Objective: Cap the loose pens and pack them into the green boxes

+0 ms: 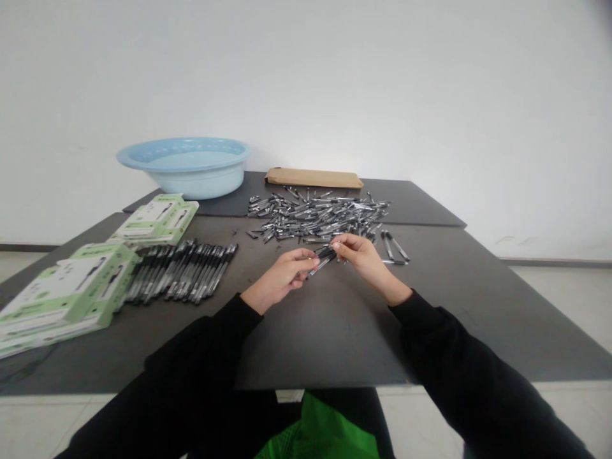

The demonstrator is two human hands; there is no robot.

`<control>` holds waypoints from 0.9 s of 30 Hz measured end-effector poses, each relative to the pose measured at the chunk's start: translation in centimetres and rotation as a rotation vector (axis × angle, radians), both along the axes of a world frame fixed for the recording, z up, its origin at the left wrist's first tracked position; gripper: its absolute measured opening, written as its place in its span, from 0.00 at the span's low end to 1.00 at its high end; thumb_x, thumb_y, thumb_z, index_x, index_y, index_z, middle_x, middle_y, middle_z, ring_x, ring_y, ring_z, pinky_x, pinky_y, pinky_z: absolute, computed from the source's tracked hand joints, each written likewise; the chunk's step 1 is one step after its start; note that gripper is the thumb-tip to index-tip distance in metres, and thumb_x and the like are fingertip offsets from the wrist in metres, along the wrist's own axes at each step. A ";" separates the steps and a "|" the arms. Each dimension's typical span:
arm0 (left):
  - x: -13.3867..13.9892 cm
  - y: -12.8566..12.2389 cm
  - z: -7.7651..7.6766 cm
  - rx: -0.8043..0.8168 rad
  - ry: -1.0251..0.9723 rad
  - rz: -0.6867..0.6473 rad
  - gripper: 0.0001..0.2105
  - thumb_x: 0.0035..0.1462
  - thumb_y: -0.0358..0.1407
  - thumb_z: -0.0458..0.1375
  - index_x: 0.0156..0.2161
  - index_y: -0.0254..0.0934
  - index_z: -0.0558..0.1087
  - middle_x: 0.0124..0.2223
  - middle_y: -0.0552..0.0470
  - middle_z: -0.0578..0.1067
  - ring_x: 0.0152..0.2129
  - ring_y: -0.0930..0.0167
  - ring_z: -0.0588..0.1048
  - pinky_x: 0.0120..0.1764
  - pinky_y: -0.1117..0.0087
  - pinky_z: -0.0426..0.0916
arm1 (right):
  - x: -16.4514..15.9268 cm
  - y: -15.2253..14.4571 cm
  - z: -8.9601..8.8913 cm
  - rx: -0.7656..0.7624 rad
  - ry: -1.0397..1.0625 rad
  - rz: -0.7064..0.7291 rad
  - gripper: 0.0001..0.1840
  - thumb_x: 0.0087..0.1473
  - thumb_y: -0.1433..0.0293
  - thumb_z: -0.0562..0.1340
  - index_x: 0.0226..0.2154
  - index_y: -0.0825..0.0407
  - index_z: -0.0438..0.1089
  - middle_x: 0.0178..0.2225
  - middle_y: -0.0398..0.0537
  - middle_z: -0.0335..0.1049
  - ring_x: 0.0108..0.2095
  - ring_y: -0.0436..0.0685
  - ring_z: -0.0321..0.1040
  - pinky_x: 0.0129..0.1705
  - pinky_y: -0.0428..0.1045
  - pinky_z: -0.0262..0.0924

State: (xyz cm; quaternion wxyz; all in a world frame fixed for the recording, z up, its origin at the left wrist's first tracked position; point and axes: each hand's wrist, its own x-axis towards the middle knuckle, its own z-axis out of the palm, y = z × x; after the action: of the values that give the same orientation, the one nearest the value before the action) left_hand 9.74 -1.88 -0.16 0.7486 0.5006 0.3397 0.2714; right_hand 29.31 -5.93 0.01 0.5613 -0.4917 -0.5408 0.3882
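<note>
Over the near edge of a heap of clear-barrelled pens with black grips and caps [329, 213], my two hands work close together. My right hand [363, 258] is closed in a pinch, thumb against forefinger, on what looks like the end of a pen. Just left of it, my left hand [287, 274] has its thumb and fingertips pressed together; whatever is between them is too small to make out. A few pens [319, 266] lie below and between the hands. To the left, a row of pens [182, 271] lies side by side.
Green-and-white pen boxes [71, 287] are stacked at the left, with more boxes [155, 220] behind. A light blue basin [196, 182] stands at the back left. Flat brown cardboard [313, 178] lies near the wall. Loose pens [396, 245] rest right of the heap on the dark table [478, 306].
</note>
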 end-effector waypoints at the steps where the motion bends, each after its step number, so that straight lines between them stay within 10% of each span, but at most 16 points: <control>1: 0.0 0.0 0.0 -0.026 -0.011 -0.014 0.12 0.49 0.38 0.66 0.35 0.35 0.70 0.28 0.54 0.72 0.14 0.83 0.58 0.15 0.81 0.43 | 0.0 0.0 0.0 -0.002 0.001 -0.005 0.24 0.43 0.50 0.71 0.31 0.53 0.73 0.22 0.40 0.66 0.24 0.49 0.59 0.29 0.47 0.55; 9: -0.3 -0.2 0.1 -0.030 0.007 -0.150 0.15 0.59 0.43 0.58 0.36 0.30 0.74 0.24 0.57 0.64 0.12 0.84 0.49 0.16 0.76 0.41 | -0.2 0.0 0.0 -0.018 -0.012 -0.036 0.24 0.44 0.48 0.70 0.26 0.53 0.71 0.20 0.40 0.64 0.23 0.49 0.57 0.28 0.47 0.53; 20: 0.5 -0.1 -1.3 0.468 0.155 0.047 0.19 0.57 0.48 0.57 0.25 0.33 0.72 0.23 0.54 0.69 0.14 0.81 0.55 0.19 0.74 0.45 | -0.5 0.1 -0.7 0.040 0.036 -0.063 0.23 0.45 0.49 0.70 0.25 0.52 0.70 0.21 0.40 0.63 0.23 0.49 0.56 0.28 0.47 0.53; 27: 0.6 0.0 -0.9 0.246 0.003 0.089 0.15 0.51 0.45 0.62 0.30 0.32 0.74 0.23 0.56 0.66 0.13 0.82 0.53 0.18 0.75 0.44 | 2.9 0.4 0.6 0.143 -0.374 -0.206 0.18 0.49 0.57 0.67 0.39 0.52 0.71 0.32 0.47 0.71 0.30 0.54 0.66 0.36 0.51 0.63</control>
State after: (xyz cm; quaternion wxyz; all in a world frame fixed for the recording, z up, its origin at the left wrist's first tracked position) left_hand 10.36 -1.91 -1.05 0.6683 0.5733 0.3268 0.3433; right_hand 32.18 -5.50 0.66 0.5215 -0.5665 -0.6086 0.1915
